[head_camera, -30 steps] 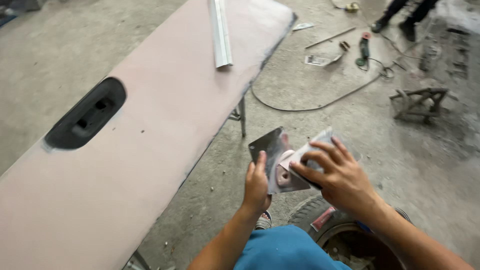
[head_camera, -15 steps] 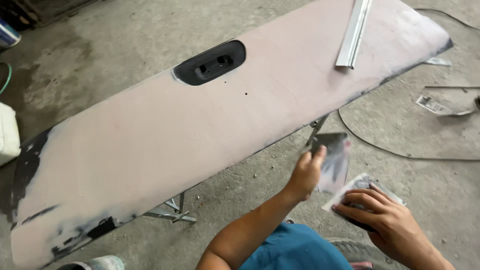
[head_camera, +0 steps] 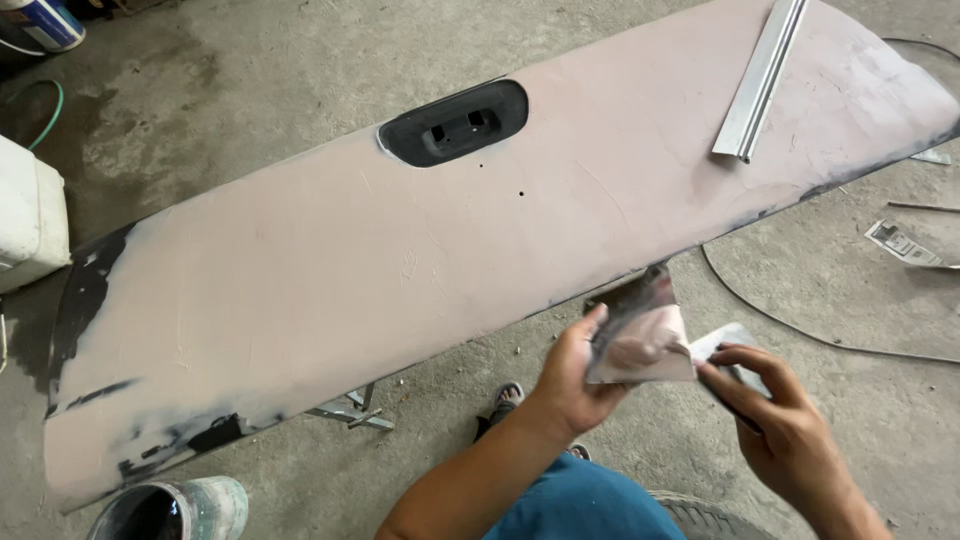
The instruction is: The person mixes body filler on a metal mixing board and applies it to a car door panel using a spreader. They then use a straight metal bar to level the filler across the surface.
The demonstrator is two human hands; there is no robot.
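**Holding two spreaders over the floor, beside a filler-coated panel**

Head view: The left hand [head_camera: 572, 375] grips a flat metal plate [head_camera: 640, 335] from its left edge, thumb on the top face and fingers curled beneath; a smear of pinkish filler [head_camera: 645, 345] lies on the plate's lower half. The right hand [head_camera: 785, 430] pinches a smaller spreader [head_camera: 728, 345] between thumb and fingertips, its pale blade touching the plate's right edge. Both tools hang in the air just off the panel's near edge, toward its right half, above the concrete floor [head_camera: 250, 80].

The panel [head_camera: 420, 270] is long, coated in dull pink filler and runs slantwise from lower left to upper right. Dark bare patches show at its left end and along its near edge. A black oval recess [head_camera: 455, 125] sits close to the far edge, near the middle. A pale metal strip [head_camera: 762, 80] lies across the right end, reaching past the far edge. A metal stand [head_camera: 350, 412] shows under the near edge.

On the floor: a tin [head_camera: 170, 505] below the panel's left end, a white container [head_camera: 30, 215] beyond that end, a thin cable [head_camera: 800, 325] curving off the right end, and a paper scrap [head_camera: 903, 243] beside it.
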